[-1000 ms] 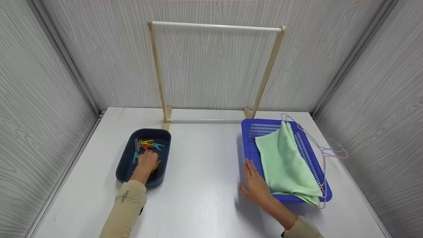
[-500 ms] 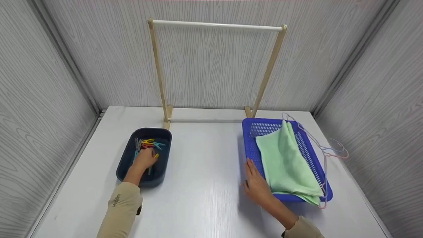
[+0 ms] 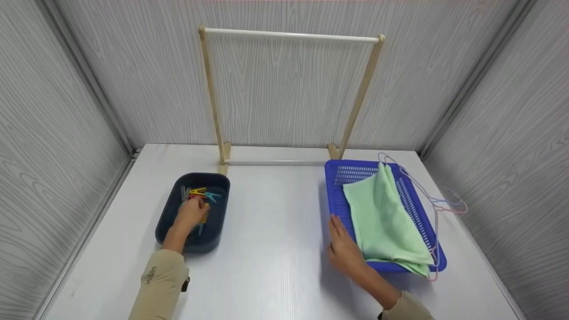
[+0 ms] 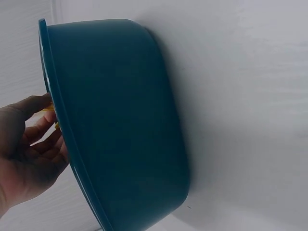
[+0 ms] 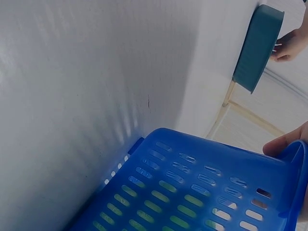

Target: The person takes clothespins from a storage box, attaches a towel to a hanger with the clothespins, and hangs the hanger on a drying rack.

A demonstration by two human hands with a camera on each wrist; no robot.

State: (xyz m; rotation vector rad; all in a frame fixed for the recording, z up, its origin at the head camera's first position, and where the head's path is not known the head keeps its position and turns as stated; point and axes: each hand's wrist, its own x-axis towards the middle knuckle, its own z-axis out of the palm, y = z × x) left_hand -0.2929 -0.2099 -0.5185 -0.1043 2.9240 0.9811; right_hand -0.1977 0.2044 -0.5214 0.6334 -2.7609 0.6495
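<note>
In the head view my left hand [image 3: 190, 212] is inside the dark blue-green bin [image 3: 226, 213], pinching a yellow clothespin [image 4: 48, 107] between thumb and fingertips. Past those fingers lie more clothespins: a grey one [image 3: 185, 193], a yellow one [image 3: 198, 191] and a light blue one [image 3: 212, 197]. My right hand [image 3: 346, 253] rests with its fingers fairly straight along the left rim of the blue slotted basket [image 3: 330, 186]. A folded green cloth [image 3: 383, 218] lies in that basket. Pink and lilac hangers [image 3: 420, 186] stick out past the basket's right side.
A wooden rack with a white top bar [image 3: 291, 34] stands at the back of the white table [image 3: 271, 240], its lower bar [image 3: 280, 162] near the tabletop. Grey wood-grain panels [image 3: 502, 146] enclose the table at the back and both sides.
My left hand has shifted slightly up and left inside the bin, and yellow now shows at its fingertips. The right hand stays at the basket rim, its thumb drawn in closer.
</note>
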